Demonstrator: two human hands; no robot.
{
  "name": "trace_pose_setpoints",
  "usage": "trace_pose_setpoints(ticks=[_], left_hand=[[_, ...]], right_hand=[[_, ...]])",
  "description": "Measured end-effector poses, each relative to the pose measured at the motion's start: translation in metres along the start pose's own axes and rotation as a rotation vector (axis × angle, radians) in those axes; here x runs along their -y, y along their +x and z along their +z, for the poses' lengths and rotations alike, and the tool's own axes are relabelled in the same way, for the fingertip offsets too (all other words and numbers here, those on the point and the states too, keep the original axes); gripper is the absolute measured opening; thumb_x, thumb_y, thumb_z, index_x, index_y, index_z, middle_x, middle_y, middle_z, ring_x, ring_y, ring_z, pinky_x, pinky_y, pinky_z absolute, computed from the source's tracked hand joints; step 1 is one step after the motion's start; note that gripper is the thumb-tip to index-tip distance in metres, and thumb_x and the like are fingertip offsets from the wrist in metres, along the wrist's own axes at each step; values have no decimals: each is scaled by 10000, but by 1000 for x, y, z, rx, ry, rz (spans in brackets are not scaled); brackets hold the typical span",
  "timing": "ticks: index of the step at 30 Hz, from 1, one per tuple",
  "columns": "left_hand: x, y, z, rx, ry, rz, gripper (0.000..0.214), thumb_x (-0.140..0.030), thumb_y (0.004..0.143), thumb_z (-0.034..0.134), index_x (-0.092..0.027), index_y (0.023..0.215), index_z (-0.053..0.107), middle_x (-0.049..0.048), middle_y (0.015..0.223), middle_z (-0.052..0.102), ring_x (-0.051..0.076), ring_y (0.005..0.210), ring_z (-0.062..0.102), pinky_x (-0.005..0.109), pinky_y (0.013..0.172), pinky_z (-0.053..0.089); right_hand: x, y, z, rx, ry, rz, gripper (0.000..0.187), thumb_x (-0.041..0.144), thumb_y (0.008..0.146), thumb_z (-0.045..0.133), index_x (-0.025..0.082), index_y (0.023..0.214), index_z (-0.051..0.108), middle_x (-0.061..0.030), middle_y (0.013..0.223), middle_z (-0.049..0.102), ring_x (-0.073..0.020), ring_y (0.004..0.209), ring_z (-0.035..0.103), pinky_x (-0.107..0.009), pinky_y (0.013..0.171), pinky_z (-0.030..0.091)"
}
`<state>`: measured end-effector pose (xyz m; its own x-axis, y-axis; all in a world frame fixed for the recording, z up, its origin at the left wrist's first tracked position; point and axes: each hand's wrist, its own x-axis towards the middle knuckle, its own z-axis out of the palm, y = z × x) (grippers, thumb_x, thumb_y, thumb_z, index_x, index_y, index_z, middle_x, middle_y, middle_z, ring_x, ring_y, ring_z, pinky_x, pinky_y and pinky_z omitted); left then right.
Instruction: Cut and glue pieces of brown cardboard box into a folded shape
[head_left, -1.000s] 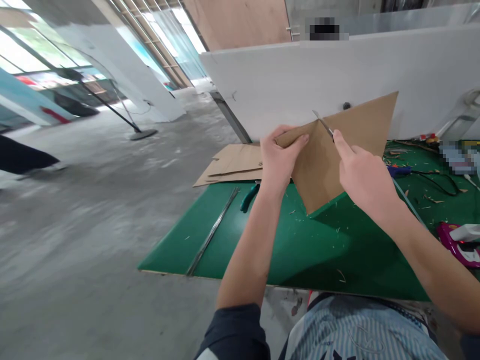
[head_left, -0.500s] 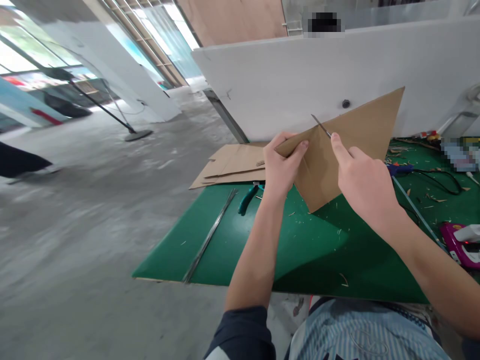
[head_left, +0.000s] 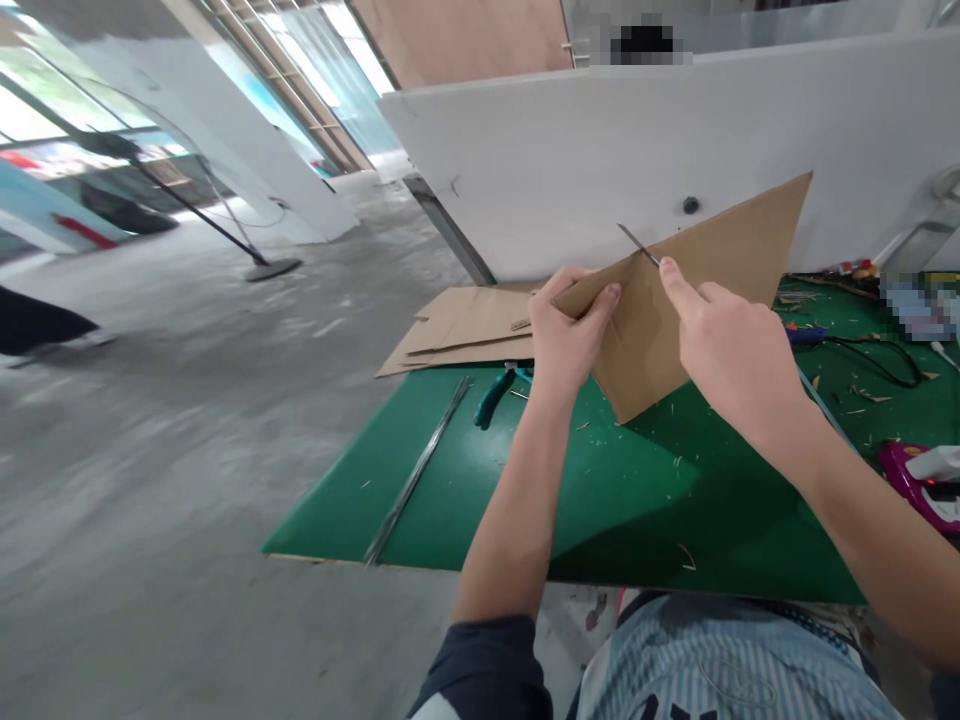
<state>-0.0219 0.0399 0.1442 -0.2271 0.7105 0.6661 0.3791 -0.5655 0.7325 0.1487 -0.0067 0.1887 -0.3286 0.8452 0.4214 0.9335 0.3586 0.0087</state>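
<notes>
My left hand [head_left: 568,330] is closed on the left corner of a brown cardboard sheet [head_left: 712,270], held up above the green mat [head_left: 600,490]. My right hand [head_left: 731,350] grips a thin utility knife, forefinger stretched along it. The blade [head_left: 637,243] sticks out at the cardboard's upper edge, where a slit runs down between the two hands.
Flat cardboard pieces [head_left: 465,325] lie at the mat's far left. Teal-handled pliers [head_left: 495,393] and a long metal ruler [head_left: 416,470] rest on the mat. A purple tool [head_left: 919,480], cables and scraps sit at right. A white panel [head_left: 600,150] stands behind. Concrete floor spreads left.
The view has shifted slightly. The cardboard and both hands have kept nearly the same pose; the blade stays at the cardboard's upper edge.
</notes>
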Motion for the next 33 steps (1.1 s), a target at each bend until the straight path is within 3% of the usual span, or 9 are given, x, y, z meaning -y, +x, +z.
trace_pose_setpoints(ticks=[10,17,22,26,33], left_hand=[[-5,-8,3,-44,49,10,228,-413,794,671,-204,754,591,-22,631,496,106,580,467,247,533,395],[2,-5,4,-56,23,-24,218,-412,786,677,-210,777,596,-22,655,510,112,595,488,251,548,409],[1,-7,4,-52,51,-33,233,-429,786,672,-210,781,593,-19,668,530,121,614,508,255,561,422],[0,-7,5,-65,60,-22,229,-425,791,667,-208,787,595,-18,672,532,124,622,514,258,566,419],[1,-6,5,-109,103,0,226,-408,793,670,-200,747,591,-21,644,517,121,615,500,263,576,419]], right_hand=[[-3,-26,18,-14,-30,22,647,87,879,253,205,1515,255,-73,811,570,-93,521,389,-244,520,283],[-7,-9,2,73,75,21,621,92,893,264,205,1503,296,-79,833,595,-128,617,472,-261,579,303],[-9,-3,3,67,209,14,592,125,917,258,200,1503,297,-80,878,610,-149,689,517,-268,635,336],[-7,3,4,73,165,16,617,106,902,262,218,1508,281,-78,875,607,-144,673,508,-263,617,327],[-9,-20,26,49,59,30,639,100,889,249,234,1514,262,-58,850,581,-111,554,402,-261,522,258]])
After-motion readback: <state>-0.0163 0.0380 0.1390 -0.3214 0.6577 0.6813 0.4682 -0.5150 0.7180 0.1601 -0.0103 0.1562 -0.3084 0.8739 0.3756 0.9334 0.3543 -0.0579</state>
